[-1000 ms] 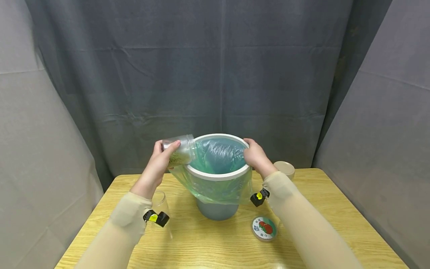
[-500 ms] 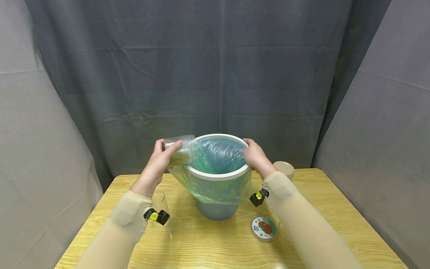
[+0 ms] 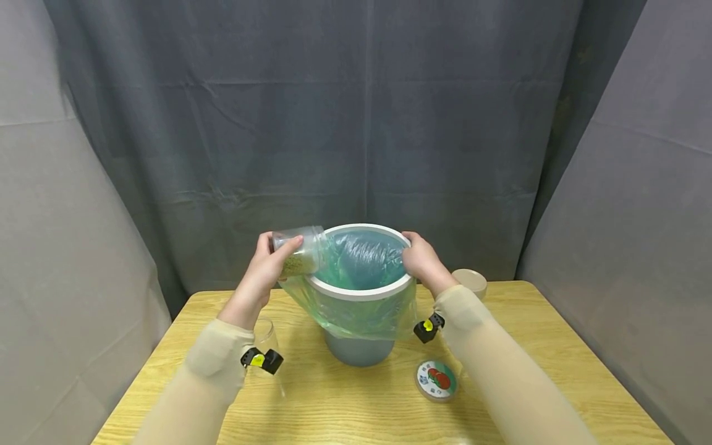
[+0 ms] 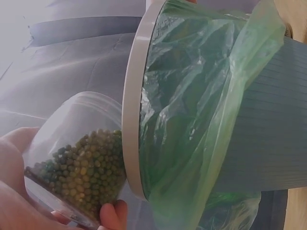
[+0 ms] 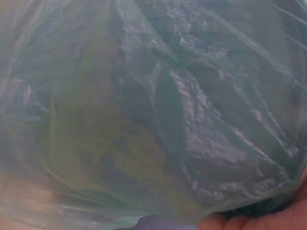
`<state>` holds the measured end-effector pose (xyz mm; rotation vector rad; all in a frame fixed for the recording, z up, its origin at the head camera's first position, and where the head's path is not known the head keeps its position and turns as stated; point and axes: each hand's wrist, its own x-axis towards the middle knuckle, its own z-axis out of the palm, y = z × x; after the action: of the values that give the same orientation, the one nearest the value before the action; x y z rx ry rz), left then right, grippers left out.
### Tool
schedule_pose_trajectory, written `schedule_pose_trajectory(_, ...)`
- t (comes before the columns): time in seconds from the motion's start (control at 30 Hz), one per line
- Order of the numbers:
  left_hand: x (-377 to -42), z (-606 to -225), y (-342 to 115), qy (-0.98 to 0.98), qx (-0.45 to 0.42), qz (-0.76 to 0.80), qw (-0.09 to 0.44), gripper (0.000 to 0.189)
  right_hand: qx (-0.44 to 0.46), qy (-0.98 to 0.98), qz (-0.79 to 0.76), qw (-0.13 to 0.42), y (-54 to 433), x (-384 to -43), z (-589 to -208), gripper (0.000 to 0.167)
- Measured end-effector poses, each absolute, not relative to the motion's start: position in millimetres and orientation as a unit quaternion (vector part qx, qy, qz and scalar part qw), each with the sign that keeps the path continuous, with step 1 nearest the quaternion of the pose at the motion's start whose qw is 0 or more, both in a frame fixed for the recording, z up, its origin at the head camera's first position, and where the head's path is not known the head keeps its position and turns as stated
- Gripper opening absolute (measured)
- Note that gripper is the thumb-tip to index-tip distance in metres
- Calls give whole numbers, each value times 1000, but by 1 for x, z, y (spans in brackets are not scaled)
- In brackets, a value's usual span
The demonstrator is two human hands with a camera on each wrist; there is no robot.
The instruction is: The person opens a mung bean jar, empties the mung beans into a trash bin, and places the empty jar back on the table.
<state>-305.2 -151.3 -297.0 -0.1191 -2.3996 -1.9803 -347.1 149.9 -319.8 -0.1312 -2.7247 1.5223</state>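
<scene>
My left hand [image 3: 260,275] holds a clear jar [image 3: 308,240] lying on its side, its mouth at the left rim of a trash bin [image 3: 358,353]. In the left wrist view, green mung beans [image 4: 86,167] are heaped along the lower side of the jar. A thin green trash bag [image 3: 361,320] lines the bin and hangs over its white rim [image 3: 364,295]. My right hand [image 3: 424,262] grips the bin's right rim, fingers inside and over the bag. In the right wrist view the bag fills most of the picture, hiding much of that hand.
A clear glass [image 3: 266,337] stands by my left forearm. A round tin with a tomato picture [image 3: 436,380] lies on the wooden table [image 3: 334,411] in front right. Behind my right wrist is a container with a beige lid [image 3: 471,281]. Grey curtains [image 3: 356,123] enclose the table.
The left hand and the jar have shifted slightly right toward the bin's opening. The right hand and the bin stay almost where they were.
</scene>
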Motion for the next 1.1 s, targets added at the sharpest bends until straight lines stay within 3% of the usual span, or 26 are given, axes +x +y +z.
schedule_pose_trajectory(1.1,-315,-302,-153,-771,-39,-635,15,66,-56,-862,503,10,147,-355,-324,64)
